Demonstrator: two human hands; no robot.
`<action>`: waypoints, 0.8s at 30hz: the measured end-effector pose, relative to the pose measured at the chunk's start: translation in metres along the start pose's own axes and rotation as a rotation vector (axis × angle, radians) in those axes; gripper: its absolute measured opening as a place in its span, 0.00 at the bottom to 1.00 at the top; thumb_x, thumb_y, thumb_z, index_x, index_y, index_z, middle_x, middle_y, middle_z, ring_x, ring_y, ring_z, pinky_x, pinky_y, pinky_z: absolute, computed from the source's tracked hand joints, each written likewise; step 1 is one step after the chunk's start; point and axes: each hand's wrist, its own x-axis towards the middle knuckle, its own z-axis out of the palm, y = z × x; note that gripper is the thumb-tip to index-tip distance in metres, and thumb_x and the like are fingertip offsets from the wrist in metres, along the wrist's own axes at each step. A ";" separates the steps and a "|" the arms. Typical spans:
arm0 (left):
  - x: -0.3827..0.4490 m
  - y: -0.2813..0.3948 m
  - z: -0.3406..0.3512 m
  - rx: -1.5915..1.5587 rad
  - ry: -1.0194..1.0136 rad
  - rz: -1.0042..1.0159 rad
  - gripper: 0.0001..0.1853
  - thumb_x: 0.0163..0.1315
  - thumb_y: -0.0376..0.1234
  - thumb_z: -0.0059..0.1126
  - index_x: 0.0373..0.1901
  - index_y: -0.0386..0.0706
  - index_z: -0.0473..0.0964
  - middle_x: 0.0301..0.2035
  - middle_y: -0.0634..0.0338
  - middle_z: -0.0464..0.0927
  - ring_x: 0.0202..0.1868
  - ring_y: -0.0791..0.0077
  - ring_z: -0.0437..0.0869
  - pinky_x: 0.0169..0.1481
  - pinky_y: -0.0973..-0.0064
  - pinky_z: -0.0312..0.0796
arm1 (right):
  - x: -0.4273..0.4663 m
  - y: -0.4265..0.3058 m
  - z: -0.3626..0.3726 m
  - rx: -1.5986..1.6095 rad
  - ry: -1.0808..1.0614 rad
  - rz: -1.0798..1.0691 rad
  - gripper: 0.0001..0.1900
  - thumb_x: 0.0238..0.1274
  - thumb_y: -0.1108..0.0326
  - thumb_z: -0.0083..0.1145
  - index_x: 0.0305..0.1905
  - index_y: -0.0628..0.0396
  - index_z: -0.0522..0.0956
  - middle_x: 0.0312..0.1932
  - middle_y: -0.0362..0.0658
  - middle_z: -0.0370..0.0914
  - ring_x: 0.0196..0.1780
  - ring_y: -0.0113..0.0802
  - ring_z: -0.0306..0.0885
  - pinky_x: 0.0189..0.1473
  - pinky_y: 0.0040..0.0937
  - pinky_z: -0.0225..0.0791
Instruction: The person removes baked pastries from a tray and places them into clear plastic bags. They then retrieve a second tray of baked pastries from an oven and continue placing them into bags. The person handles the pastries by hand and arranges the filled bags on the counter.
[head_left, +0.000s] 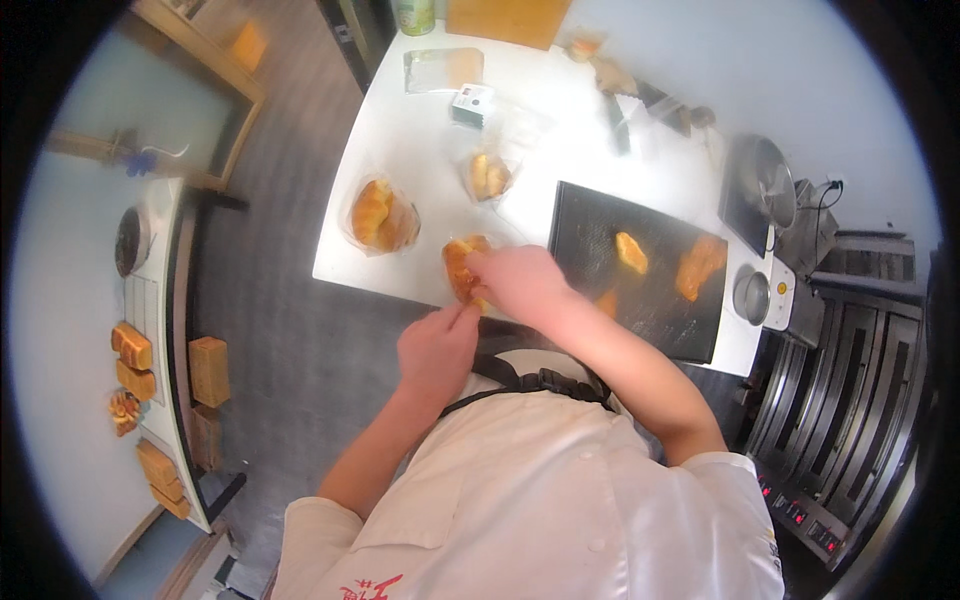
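A golden-brown bread roll (457, 262), apparently in a clear plastic bag, lies at the front edge of the white table. My right hand (517, 281) reaches across it from the right, fingers closed at the bag's near end. From below, my left hand (439, 349) pinches the same end, its fingertips close to those of my right hand. A small yellowish bit shows between them; blur hides what it is. Two more bagged breads stand on the table, a larger bagged bread (382, 216) to the left and a smaller bagged bread (489, 177) behind.
Right of my hands, a black baking tray (585, 217) holds several pastry pieces (631, 253). Behind are a small box (472, 105) and a clear package (442, 70). Metal bowls (751, 294) stand right, near a deck oven (840, 405). Loaves (133, 346) sit on the left side table.
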 end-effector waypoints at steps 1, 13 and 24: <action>-0.001 0.001 -0.003 -0.053 0.025 -0.034 0.08 0.74 0.36 0.66 0.49 0.44 0.82 0.42 0.61 0.87 0.43 0.58 0.92 0.46 0.58 0.83 | -0.011 0.001 -0.006 0.037 0.062 -0.028 0.12 0.76 0.62 0.66 0.55 0.55 0.84 0.45 0.51 0.92 0.50 0.55 0.93 0.49 0.52 0.85; 0.076 -0.016 -0.013 0.200 -0.234 -0.384 0.17 0.83 0.47 0.56 0.49 0.42 0.81 0.48 0.47 0.88 0.48 0.43 0.92 0.52 0.47 0.82 | 0.001 0.008 0.045 0.346 0.139 0.401 0.19 0.82 0.57 0.53 0.44 0.60 0.89 0.38 0.59 0.91 0.46 0.63 0.92 0.51 0.59 0.85; 0.144 -0.053 -0.055 0.558 -0.092 -0.207 0.13 0.77 0.42 0.66 0.44 0.41 0.88 0.49 0.53 0.87 0.52 0.48 0.91 0.54 0.50 0.84 | 0.065 0.000 0.043 0.465 0.256 0.381 0.18 0.81 0.55 0.55 0.48 0.59 0.88 0.47 0.57 0.92 0.53 0.56 0.92 0.54 0.56 0.85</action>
